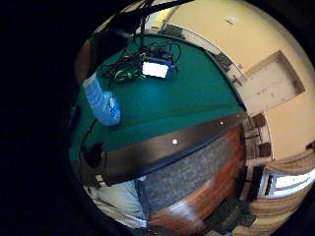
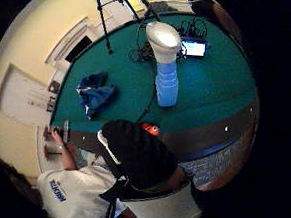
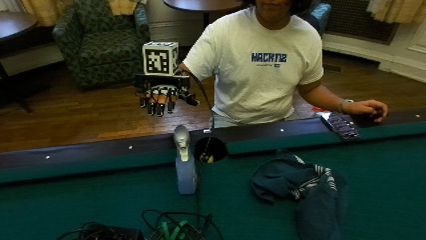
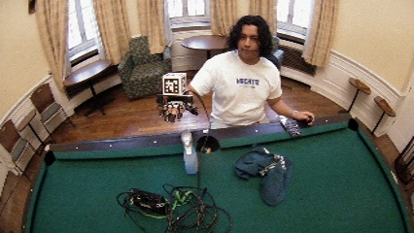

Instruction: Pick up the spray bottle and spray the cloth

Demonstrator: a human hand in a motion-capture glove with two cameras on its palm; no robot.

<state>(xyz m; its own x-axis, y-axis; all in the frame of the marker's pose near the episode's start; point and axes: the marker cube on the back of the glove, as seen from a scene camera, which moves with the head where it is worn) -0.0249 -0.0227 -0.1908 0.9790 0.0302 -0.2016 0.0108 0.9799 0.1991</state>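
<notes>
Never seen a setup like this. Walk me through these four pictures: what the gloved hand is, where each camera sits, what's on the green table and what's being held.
There is no machine here: a person wears a black glove on the right hand, raised above the table's edge with fingers hanging relaxed, holding nothing. The two round pictures come from small cameras on that palm, looking down at the table. The other two come from a camera across the table, one wider. On the green pool table stand a blue spray bottle near the rail, a dark blue cloth crumpled beside it, and a tangle of cables with a small lit screen. The bare hand rests on the rail.
</notes>
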